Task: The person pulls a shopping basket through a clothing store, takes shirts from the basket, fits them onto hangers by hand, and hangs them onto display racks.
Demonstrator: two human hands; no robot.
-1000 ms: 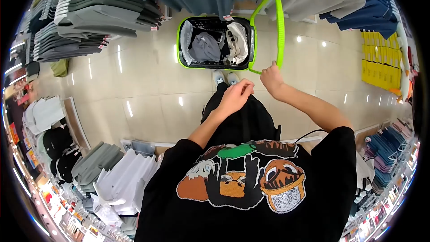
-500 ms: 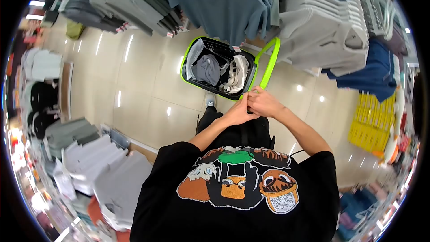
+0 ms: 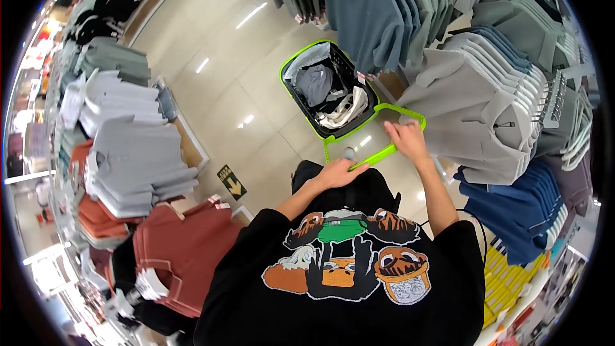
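A black shopping basket with a lime-green rim is on the floor ahead of me. Inside it are a bundled grey garment and a cream, strap-like piece of cloth. Its long green handle extends toward my body. My left hand is closed around the handle's near end, close to my waist. Farther right, my right hand grips the handle near its right-hand corner. The fingertips of both hands are partly hidden by the hands themselves.
Blue-grey T-shirts and light grey shirts hang close to the basket on the right. Navy shirts and yellow packages are lower right. Racks with grey shirts and rust-red shirts line the left. A floor arrow sign lies between.
My hands, together before, are now apart, the right one farther right along the handle. The handle has swung toward my body. The view has turned, and the basket sits more slanted.
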